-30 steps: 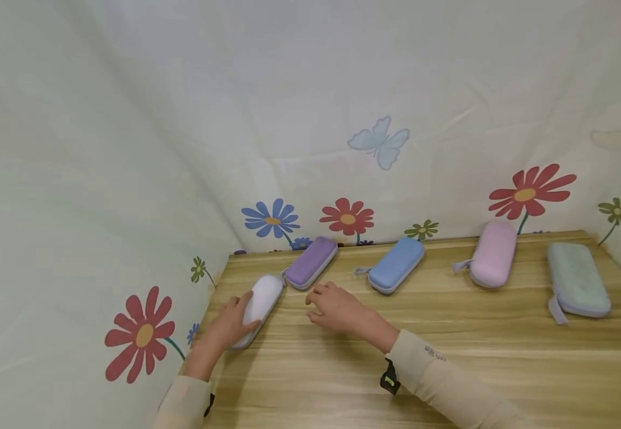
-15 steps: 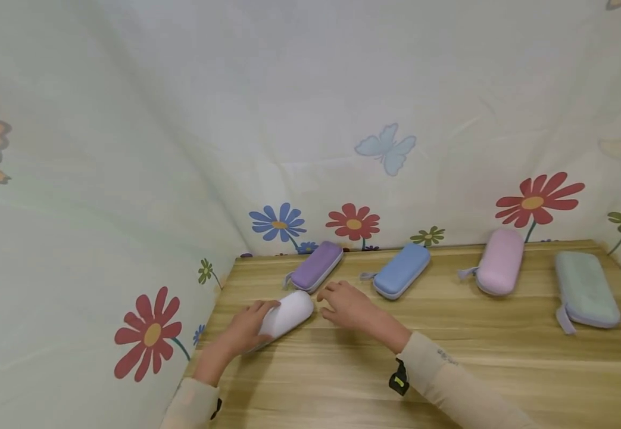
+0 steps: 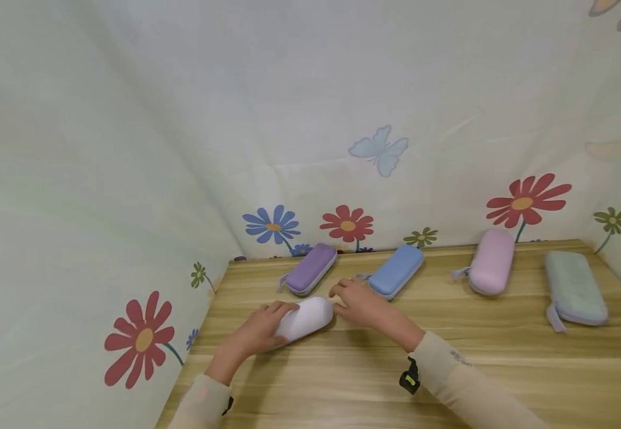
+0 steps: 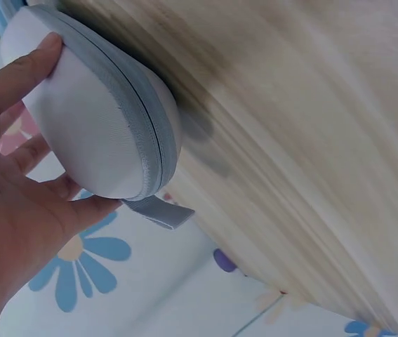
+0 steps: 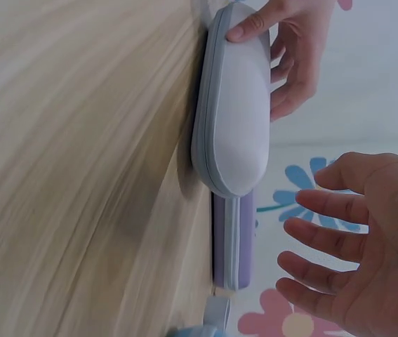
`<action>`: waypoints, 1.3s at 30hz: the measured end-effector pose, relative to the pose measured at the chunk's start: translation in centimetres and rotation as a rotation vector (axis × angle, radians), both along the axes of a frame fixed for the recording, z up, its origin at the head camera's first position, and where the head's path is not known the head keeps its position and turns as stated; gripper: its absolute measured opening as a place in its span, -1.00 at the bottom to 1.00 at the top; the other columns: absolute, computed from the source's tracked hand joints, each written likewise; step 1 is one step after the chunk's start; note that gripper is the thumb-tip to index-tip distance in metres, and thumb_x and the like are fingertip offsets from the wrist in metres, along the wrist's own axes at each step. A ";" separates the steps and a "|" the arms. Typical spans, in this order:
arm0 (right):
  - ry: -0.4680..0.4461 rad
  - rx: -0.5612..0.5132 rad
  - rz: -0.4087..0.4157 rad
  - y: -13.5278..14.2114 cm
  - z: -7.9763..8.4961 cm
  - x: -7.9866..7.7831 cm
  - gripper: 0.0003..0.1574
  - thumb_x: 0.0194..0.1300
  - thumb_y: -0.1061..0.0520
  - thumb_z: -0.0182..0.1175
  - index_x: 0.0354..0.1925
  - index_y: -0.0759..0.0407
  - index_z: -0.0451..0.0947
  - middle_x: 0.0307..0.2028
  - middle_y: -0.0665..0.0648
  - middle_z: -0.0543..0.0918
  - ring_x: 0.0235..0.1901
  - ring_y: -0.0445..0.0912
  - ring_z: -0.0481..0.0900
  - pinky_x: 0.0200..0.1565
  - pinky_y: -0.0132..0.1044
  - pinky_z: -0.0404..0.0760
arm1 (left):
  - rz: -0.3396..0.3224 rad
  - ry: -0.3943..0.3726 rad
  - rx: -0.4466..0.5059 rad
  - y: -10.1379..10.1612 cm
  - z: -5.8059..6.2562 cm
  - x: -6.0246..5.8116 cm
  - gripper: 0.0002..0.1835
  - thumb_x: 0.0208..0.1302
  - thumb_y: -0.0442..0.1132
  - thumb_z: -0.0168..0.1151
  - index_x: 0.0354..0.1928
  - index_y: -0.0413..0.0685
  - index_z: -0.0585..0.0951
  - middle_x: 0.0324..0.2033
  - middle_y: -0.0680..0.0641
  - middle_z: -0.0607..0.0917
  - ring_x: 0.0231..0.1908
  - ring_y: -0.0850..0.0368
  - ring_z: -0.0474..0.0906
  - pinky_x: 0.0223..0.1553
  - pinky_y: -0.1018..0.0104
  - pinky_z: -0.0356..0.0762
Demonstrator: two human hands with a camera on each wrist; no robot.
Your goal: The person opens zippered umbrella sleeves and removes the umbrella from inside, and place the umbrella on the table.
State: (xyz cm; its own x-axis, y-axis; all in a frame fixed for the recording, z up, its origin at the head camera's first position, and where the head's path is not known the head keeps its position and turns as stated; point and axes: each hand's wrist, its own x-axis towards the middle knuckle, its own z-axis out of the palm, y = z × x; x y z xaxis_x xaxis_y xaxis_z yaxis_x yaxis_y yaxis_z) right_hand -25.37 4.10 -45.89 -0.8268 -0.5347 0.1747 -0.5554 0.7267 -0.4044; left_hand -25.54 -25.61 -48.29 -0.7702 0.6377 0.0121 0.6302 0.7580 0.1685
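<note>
My left hand (image 3: 262, 326) grips a white zippered hard case (image 3: 312, 314) across its left part, thumb on the near side and fingers on the far side. Grey zipper tape and a short strap (image 4: 158, 210) show in the left wrist view. Whether the case touches the table or hangs just above it, I cannot tell. Beside its right end is my right hand (image 3: 361, 301), fingers spread and bent a little, holding nothing. Behind the white case lies a purple case (image 3: 312, 268), and a blue case (image 3: 396, 271) lies just beyond the right hand.
Farther right on the wooden table (image 3: 449, 375) lie a pink case (image 3: 492, 262) and a pale green case (image 3: 576, 288), each with a strap. A white curtain (image 3: 299, 119) printed with flowers and butterflies rises along the back and left edges.
My left hand has carried the white case to the right, away from the left edge, and turned it more crosswise. The right hand has shifted slightly right. The other cases stay in place.
</note>
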 end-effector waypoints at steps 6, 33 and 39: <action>0.028 -0.017 -0.004 1.8 0.4 -0.1 -0.70 0.44 0.11 0.26 0.06 0.22 0.65 0.05 0.23 0.64 0.08 0.18 0.56 0.13 0.04 0.55 | -0.033 -0.002 -0.046 1.5 0.6 -0.3 -0.21 0.16 -0.19 0.55 0.41 0.02 0.38 0.27 -0.16 0.53 0.14 -0.29 0.51 0.17 -0.21 0.46; 0.083 0.021 -0.046 6.7 -1.1 0.4 -0.73 0.44 0.15 0.22 0.02 0.23 0.67 -0.04 0.23 0.69 -0.09 0.14 0.63 0.05 0.07 0.55 | -0.394 0.285 -0.065 9.5 -1.0 -1.0 -0.32 0.19 -0.44 0.44 0.31 0.26 0.54 0.32 0.05 0.53 0.35 -0.01 0.36 0.32 -0.09 0.33; 0.089 0.010 -0.062 7.4 -0.9 0.4 -0.73 0.43 0.17 0.23 0.02 0.24 0.68 -0.04 0.24 0.70 -0.13 0.13 0.67 -0.11 -0.04 0.65 | 0.196 0.047 0.171 13.4 -0.3 1.4 -0.38 0.45 -0.06 0.17 0.42 -0.27 0.38 0.40 -0.39 0.34 0.33 -0.41 0.28 0.27 -0.24 0.34</action>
State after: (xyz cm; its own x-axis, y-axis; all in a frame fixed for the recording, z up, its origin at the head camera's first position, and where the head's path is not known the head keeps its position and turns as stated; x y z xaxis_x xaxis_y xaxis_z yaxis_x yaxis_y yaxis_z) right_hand -24.95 11.53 -46.75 -0.8397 -0.4853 0.2439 -0.5428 0.7646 -0.3475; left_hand -24.12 -12.20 -48.59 -0.8747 0.4622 0.1456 0.4846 0.8291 0.2790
